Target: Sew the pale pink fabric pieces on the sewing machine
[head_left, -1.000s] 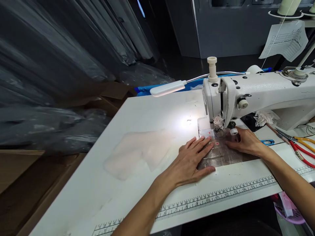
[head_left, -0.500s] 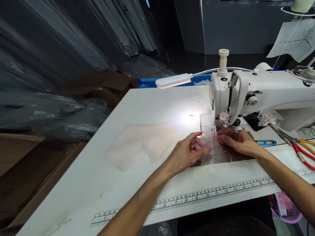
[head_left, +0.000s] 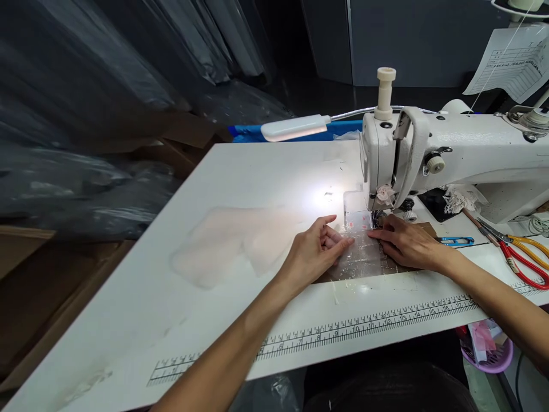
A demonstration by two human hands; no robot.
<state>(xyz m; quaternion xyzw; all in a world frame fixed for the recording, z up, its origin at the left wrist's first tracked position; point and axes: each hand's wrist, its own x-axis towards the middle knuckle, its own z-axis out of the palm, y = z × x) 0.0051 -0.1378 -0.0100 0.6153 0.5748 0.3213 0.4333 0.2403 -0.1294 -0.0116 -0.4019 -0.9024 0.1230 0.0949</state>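
My left hand [head_left: 315, 249] rests just left of the needle area of a white sewing machine [head_left: 397, 154]. Its thumb and index finger are apart, the other fingers are curled, and I see nothing held in it. My right hand [head_left: 405, 243] is closed beside the presser foot [head_left: 377, 218], its fingertips at the edge of the clear plate; whatever they pinch is too small or hidden. Between the hands lies a shiny clear plate [head_left: 360, 260] with red marks. A faint, sheer pinkish piece [head_left: 227, 240], apparently thin fabric, lies flat to the left.
A white lamp [head_left: 295, 127] lights the white table [head_left: 171, 320]. Right of my hand lie blue thread snips [head_left: 457, 241], red-handled scissors [head_left: 517, 260] and yellow-handled scissors [head_left: 529, 245]. White lace [head_left: 461, 199] sits under the machine arm. A printed ruler [head_left: 326, 337] runs along the front edge.
The view has shifted slightly. My right hand has turned and come closer to the plate's middle, its fingertips lower and nearer my left thumb. My left hand keeps much the same shape.
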